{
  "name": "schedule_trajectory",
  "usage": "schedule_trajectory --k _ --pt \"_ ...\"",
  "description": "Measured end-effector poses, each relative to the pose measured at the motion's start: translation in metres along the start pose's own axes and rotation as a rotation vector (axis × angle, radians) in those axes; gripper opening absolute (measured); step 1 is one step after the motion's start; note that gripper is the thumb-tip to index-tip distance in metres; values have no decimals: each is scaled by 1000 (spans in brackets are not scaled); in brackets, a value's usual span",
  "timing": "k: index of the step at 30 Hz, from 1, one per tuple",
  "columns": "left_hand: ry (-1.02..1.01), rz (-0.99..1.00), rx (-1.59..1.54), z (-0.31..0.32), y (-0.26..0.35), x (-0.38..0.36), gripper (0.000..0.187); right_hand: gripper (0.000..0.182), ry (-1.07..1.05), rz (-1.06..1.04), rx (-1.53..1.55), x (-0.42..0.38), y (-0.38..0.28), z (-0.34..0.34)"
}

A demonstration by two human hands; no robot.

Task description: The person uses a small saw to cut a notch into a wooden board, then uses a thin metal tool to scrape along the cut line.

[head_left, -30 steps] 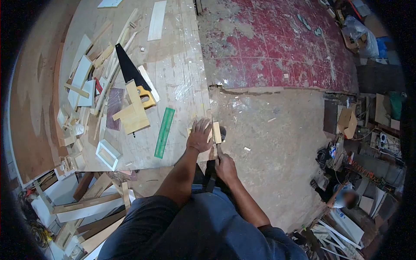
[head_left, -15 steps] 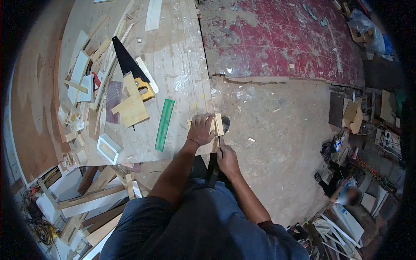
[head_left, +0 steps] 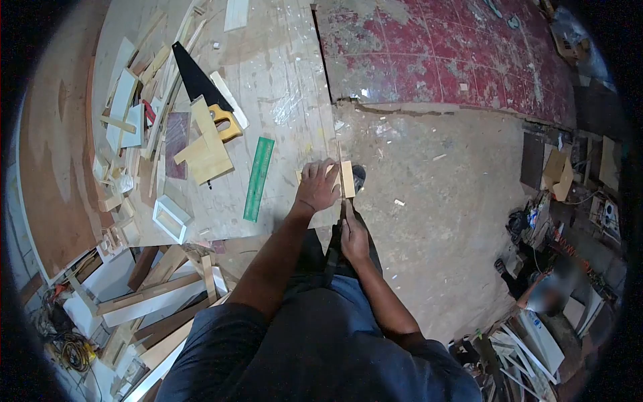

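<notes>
My left hand (head_left: 318, 186) lies over a small light piece of wood (head_left: 347, 179) at the right edge of the workbench, its fingers bent over the far side and pressing it down. The wood's end juts past the bench edge. In my right hand (head_left: 355, 238), closed around its handle, is a saw (head_left: 341, 159) whose thin blade shows edge-on. The blade crosses the wood just right of my left thumb. A green ruler (head_left: 258, 179) lies left of my left hand. Beyond it, a second saw with a yellow handle (head_left: 228, 124) lies by a T-shaped wooden piece (head_left: 209, 147).
Wood strips and offcuts (head_left: 124, 127) are heaped on the workbench (head_left: 281, 74) at left. A small white frame (head_left: 171, 219) sits near its front edge. More boards (head_left: 151, 301) lie below left. Another person (head_left: 536, 288) sits at far right, among scrap wood.
My view has shifted slightly, so the bench and hands appear a little higher and further right. More of the saw blade shows beyond the wood. The left hand still presses the wood.
</notes>
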State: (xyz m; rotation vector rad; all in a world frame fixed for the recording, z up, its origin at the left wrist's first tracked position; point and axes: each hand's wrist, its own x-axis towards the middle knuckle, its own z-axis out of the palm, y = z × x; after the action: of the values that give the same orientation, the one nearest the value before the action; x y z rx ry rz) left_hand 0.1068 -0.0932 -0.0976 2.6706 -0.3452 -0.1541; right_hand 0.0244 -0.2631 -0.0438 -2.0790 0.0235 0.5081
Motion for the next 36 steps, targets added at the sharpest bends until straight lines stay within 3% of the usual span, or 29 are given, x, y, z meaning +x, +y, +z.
schedule_trajectory --k 3,6,21,28,36 --pt "24 -16 66 1 1 1 64 59 27 -66 -8 4 4 6" --pt "75 -45 52 -1 5 4 60 60 -64 36 -109 2 10 2" --pt "94 -41 0 5 6 4 58 59 -30 48 -118 -8 14 -3" --pt "19 -75 -24 2 6 4 58 60 7 27 -125 -16 4 -6" --pt "29 -88 4 11 2 3 56 56 -48 196 -106 -12 -22 -15"
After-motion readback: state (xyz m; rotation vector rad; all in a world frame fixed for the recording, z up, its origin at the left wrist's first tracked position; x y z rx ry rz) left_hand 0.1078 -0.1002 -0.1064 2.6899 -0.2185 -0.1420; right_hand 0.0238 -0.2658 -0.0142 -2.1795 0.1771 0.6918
